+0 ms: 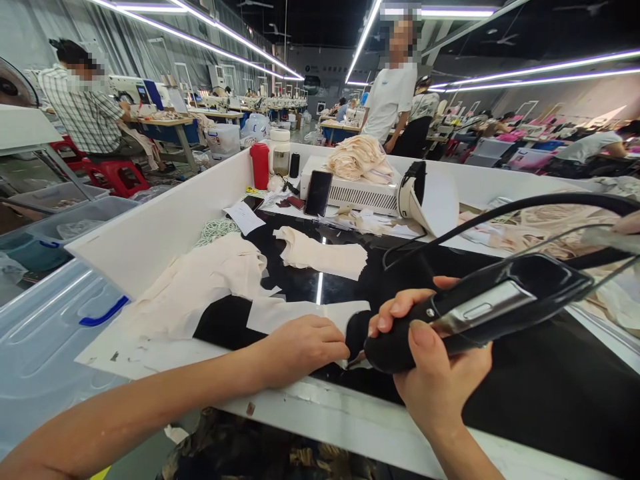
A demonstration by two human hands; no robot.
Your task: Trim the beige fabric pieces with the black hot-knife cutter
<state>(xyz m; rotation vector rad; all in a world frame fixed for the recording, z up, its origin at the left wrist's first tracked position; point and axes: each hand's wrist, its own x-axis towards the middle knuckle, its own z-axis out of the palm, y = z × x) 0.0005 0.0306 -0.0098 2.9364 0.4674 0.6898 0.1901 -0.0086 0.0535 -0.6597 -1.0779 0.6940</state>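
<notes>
My right hand (433,363) is closed round a black hand-held tool (480,310) with a metal plate on top and a thick black cable running off to the right. Its rounded black nose points left, down at the near edge of the glossy black worktop (540,380). My left hand (300,347) rests knuckles up, fingers curled, pressing on a cream fabric piece (295,312) right in front of the tool's nose. More cream fabric (200,283) lies to the left, and another piece (325,257) lies further back.
A white wall (160,227) bounds the worktop on the left, with clear plastic bins (45,333) beyond it. At the back stand a red bottle (259,165), a phone (319,193), a white box with stacked fabric (357,160) and a white device (425,197). A person in white (393,100) stands behind.
</notes>
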